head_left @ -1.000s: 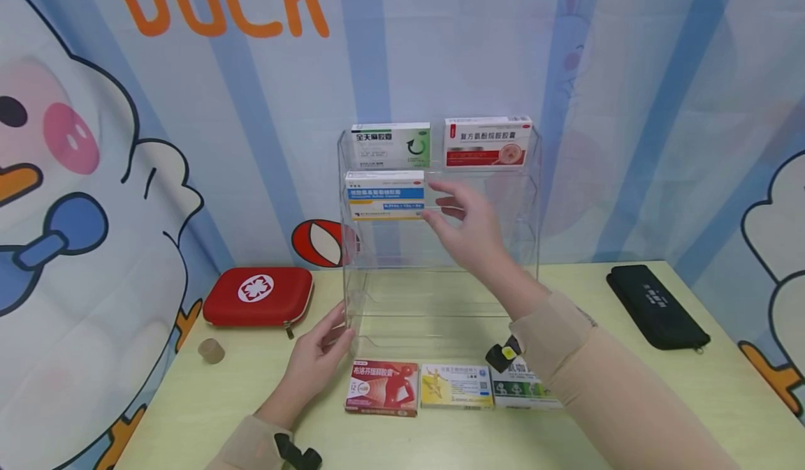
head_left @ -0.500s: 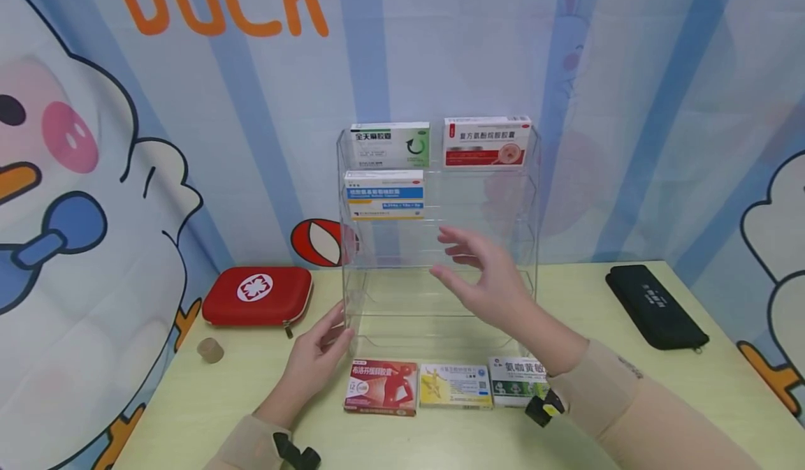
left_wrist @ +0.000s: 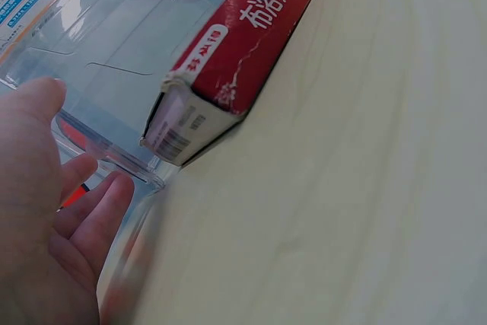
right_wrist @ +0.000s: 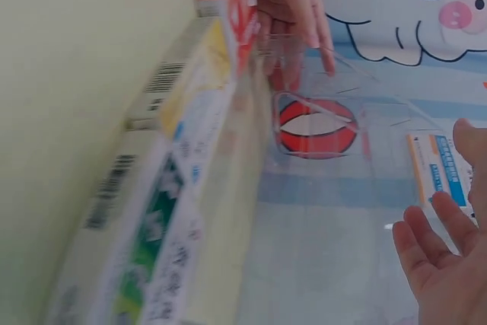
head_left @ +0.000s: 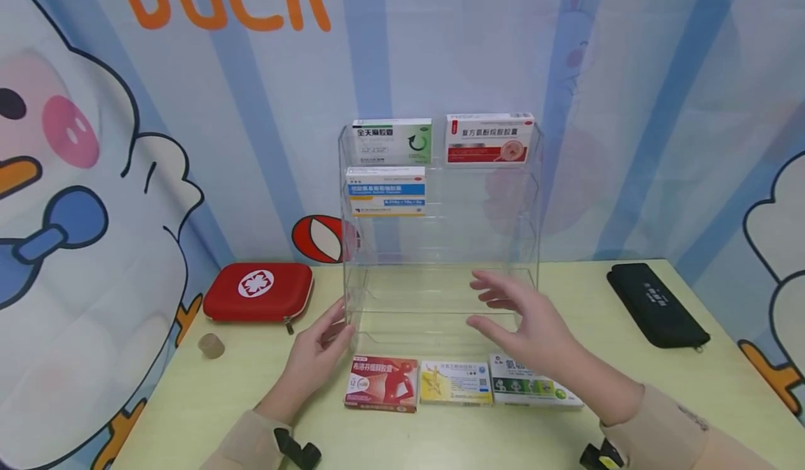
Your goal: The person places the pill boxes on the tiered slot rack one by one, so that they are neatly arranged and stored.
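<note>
A clear tiered display rack (head_left: 440, 312) stands on the table. At its lower left side, my left hand (head_left: 314, 355) holds the edge, thumb in front and fingers along the outside. My right hand (head_left: 534, 323) hovers before the rack's lower right, fingers spread and holding nothing. The top tier bears a green-and-white medicine box (head_left: 391, 142) and a red-and-white one (head_left: 489, 139). Below, at left, sits a blue-and-white medicine box (head_left: 386, 192). In front of the rack lie a red medicine box (head_left: 381, 384), a yellow-and-white one (head_left: 455, 383) and a white-and-green one (head_left: 528, 386), partly behind my right hand.
A red zip case (head_left: 258, 292) with a white emblem lies left of the rack, near a small brown cylinder (head_left: 211, 346). On the right is a black zip pouch (head_left: 657, 306). A cartoon-printed curtain (head_left: 453, 44) hangs behind the table (head_left: 679, 400).
My right hand has moved from beside the blue-and-white medicine box down and to the right, its fingers spreading wider. That box stays on the rack. My left hand has not moved.
</note>
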Available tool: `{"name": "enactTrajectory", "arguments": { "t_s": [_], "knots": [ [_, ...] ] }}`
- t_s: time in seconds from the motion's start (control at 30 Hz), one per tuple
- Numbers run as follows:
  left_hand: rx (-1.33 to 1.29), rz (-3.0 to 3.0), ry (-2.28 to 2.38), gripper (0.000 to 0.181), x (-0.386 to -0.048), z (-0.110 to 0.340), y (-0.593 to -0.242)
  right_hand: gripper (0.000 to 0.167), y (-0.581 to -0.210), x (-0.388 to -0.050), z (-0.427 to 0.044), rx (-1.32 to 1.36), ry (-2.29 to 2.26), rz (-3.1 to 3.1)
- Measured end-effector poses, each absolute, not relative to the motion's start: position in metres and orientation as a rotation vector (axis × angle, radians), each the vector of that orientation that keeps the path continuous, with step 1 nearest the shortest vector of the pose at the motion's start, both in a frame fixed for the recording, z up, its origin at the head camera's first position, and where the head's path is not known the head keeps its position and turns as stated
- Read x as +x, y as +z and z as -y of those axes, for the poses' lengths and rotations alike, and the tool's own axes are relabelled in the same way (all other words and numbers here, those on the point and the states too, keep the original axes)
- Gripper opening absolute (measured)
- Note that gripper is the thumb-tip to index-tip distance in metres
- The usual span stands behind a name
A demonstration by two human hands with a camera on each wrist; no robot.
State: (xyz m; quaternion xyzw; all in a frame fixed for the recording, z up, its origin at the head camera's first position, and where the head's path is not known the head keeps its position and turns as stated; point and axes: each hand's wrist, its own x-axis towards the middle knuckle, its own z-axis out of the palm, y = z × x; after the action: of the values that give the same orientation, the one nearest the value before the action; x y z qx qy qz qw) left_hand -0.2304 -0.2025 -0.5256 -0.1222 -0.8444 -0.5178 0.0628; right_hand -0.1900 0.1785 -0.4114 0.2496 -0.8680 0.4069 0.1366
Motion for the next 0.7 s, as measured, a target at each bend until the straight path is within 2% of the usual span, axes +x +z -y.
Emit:
{"name": "enactTrajectory", "arguments": {
  "t_s": [0.43,0.7],
  "knots": [
    [-0.363,2.552,-1.579,0.064,-0.233,0.204,-0.529,0.055,-0.466,-0.152,-0.221,0.805,1.01,2.68],
    [-0.36,2.553,-1.589,0.063,-0.232,0.205,-0.527,0.049,-0.48,-0.147,-0.258,0.658,0.741,2.732]
  ]
}}
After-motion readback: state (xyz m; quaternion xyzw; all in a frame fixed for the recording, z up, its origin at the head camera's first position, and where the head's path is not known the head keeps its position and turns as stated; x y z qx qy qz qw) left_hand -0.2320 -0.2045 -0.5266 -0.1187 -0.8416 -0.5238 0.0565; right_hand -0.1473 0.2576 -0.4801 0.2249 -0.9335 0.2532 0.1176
